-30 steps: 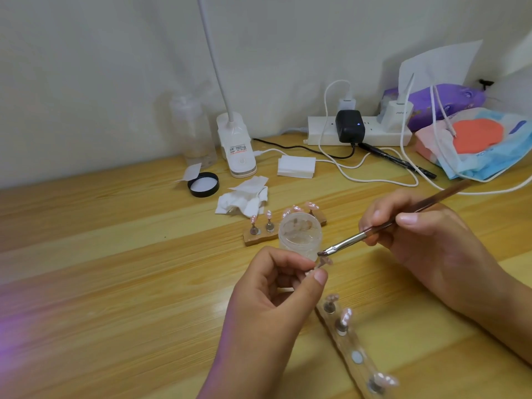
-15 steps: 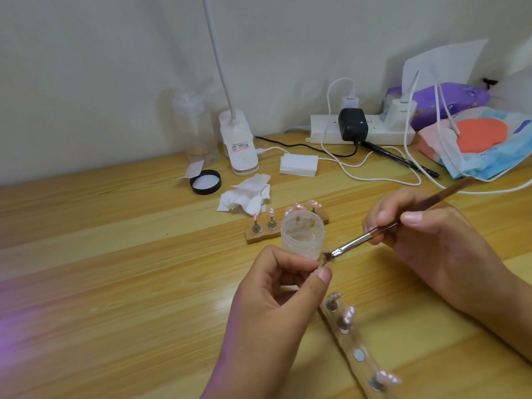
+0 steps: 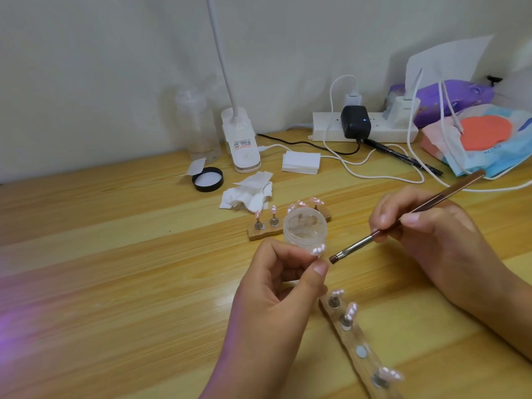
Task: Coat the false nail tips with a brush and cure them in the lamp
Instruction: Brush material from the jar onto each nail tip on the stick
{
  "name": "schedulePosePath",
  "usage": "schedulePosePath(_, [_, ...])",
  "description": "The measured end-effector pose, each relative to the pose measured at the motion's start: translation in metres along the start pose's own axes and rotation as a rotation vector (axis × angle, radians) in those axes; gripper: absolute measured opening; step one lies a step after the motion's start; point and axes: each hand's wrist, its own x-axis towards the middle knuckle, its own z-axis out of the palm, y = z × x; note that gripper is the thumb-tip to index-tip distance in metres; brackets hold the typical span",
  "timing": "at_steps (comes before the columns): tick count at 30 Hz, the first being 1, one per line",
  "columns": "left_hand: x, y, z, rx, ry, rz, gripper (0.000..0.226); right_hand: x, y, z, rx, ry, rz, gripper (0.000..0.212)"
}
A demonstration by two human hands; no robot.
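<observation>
My left hand (image 3: pixel 277 286) pinches the small stand of a pearly false nail tip (image 3: pixel 319 250), held up above the table. My right hand (image 3: pixel 426 234) grips a brown-handled brush (image 3: pixel 403 217) like a pen; its flat bristle end sits just right of the tip, a small gap apart. Behind the tip stands an open clear jar of gel (image 3: pixel 305 227). A wooden strip (image 3: pixel 361 351) at the lower right carries three tips on metal stands and one bare magnet. A second wooden block (image 3: pixel 264 233) behind the jar holds several more tips.
Crumpled white wipes (image 3: pixel 247 192), a black jar lid (image 3: pixel 207 179), a white pad stack (image 3: pixel 300 162) and a clip lamp base (image 3: pixel 240 145) lie toward the wall. A power strip (image 3: pixel 365 131) with cables, a clear bottle (image 3: pixel 198 125) and tissue packs (image 3: pixel 486 133) fill the back right. Purple light glows at the left edge.
The brush tip has drawn back from the nail tip, down and to the right. My left hand still holds the tip in about the same place.
</observation>
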Motion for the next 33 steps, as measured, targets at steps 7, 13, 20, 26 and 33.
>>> schedulePosePath(7, [0.000, -0.001, -0.001, -0.022, -0.051, 0.025, 0.015, 0.006, 0.001, -0.001, 0.157, 0.090, 0.062, 0.026])
schedulePosePath(13, [0.000, -0.001, 0.000, -0.002, -0.047, 0.021, 0.008, 0.005, -0.002, 0.002, 0.200, 0.078, 0.079, 0.032])
schedulePosePath(20, [-0.001, 0.001, 0.000, 0.005, -0.054, 0.022, 0.008, 0.005, -0.003, 0.004, 0.156, 0.063, 0.072, 0.033])
schedulePosePath(26, [0.000, 0.001, -0.001, 0.003, -0.040, 0.017, 0.007, 0.003, -0.004, 0.005, 0.133, 0.010, 0.070, 0.025])
schedulePosePath(33, [-0.001, 0.003, -0.001, -0.051, -0.036, 0.008, 0.006, 0.002, -0.007, 0.009, 0.142, -0.003, 0.118, 0.032])
